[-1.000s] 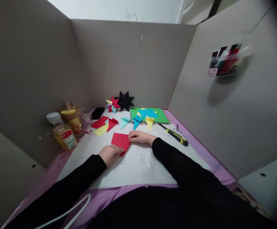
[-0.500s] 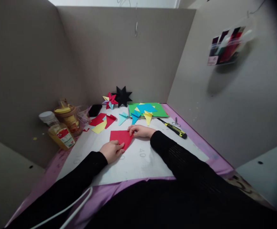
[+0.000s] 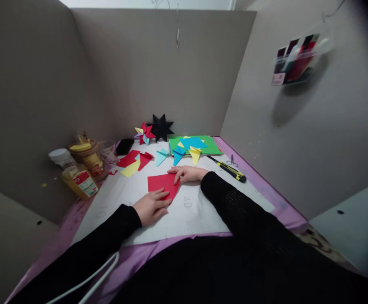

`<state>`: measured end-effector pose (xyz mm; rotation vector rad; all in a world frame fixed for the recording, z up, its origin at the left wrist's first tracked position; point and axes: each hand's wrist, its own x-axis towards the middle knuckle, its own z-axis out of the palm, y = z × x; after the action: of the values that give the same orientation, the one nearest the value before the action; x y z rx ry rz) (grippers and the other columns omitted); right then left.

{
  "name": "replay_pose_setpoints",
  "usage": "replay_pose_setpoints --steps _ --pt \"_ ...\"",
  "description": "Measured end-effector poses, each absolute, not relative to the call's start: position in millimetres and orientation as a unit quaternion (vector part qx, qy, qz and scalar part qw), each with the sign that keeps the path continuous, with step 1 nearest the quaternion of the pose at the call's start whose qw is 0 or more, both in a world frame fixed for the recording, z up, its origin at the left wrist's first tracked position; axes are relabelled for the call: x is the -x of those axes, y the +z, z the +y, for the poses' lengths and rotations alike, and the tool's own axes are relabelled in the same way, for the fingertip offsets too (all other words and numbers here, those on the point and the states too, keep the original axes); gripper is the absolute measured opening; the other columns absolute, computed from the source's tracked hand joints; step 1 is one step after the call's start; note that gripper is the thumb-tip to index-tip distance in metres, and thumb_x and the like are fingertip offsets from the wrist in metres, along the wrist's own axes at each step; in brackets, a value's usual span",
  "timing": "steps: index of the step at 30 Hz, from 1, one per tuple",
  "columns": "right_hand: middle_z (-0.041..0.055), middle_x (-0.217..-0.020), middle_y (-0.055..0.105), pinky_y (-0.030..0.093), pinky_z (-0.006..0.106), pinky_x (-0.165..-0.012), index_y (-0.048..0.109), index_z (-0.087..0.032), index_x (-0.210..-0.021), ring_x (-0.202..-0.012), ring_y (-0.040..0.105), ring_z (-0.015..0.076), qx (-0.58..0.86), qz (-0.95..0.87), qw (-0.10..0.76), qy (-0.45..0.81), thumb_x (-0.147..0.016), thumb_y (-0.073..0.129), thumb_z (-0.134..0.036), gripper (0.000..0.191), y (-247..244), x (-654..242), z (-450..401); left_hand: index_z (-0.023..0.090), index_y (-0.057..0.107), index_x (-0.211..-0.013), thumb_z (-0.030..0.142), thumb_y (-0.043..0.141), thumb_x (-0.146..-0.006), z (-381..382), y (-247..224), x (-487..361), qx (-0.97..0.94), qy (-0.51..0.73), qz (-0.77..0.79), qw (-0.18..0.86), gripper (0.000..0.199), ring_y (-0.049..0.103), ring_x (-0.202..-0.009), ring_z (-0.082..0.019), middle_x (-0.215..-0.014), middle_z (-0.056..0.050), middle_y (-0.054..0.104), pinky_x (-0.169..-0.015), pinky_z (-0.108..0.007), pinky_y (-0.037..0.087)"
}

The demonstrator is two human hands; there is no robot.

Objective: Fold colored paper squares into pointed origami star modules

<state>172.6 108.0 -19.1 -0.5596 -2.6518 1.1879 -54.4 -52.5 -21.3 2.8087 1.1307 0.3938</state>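
Observation:
A folded sheet of red paper (image 3: 158, 182) lies on the white sheet (image 3: 203, 215) in front of me, its right side slanted. My left hand (image 3: 150, 207) rests at its lower edge, fingers stretched out and spread over the paper. At the upper right edge is my right hand (image 3: 187, 173), fingertips apart and bent down onto the paper. Behind it stand small folded pieces: light blue (image 3: 162, 156), blue (image 3: 179, 156), yellow (image 3: 195, 155) and red (image 3: 145, 161).
A yellow-black cutter (image 3: 230, 169) and small scissors (image 3: 232, 161) lie at right. Green paper (image 3: 214, 145) is stacked behind. At left stand a bottle (image 3: 76, 177), a tub (image 3: 90, 158) and a phone (image 3: 125, 146). A paper star (image 3: 145, 133) and a black star (image 3: 161, 127) lean at the back.
My left fingers have gone from closed at the paper's lower edge to spread flat on it. My right fingers have opened a little at the right edge. The view has shifted slightly.

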Motion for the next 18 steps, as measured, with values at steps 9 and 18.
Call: replay_pose_setpoints --steps 9,18 --pt "0.0028 -0.143 0.036 0.012 0.038 -0.111 0.073 -0.025 -0.091 -0.139 0.009 0.0242 0.182 -0.888 0.067 0.416 -0.065 0.075 -0.031 0.026 -17.2 -180.3 107.3 0.021 0.056 -0.123 0.038 0.046 -0.088 -48.1 -19.8 59.9 -0.93 0.113 0.323 0.133 0.041 0.034 -0.13 -0.028 -0.135 -0.017 0.046 -0.101 -0.046 0.035" --pt "0.0063 -0.139 0.042 0.016 0.039 -0.109 0.071 -0.02 -0.083 -0.138 0.016 0.0235 0.211 -0.883 0.12 0.401 -0.075 0.065 -0.028 0.013 -18.0 -173.0 101.1 0.024 0.057 -0.121 0.036 0.048 -0.086 -49.6 -22.2 60.9 -0.929 0.101 0.322 0.154 0.038 0.032 -0.13 -0.032 -0.136 -0.015 0.045 -0.099 -0.051 0.034"
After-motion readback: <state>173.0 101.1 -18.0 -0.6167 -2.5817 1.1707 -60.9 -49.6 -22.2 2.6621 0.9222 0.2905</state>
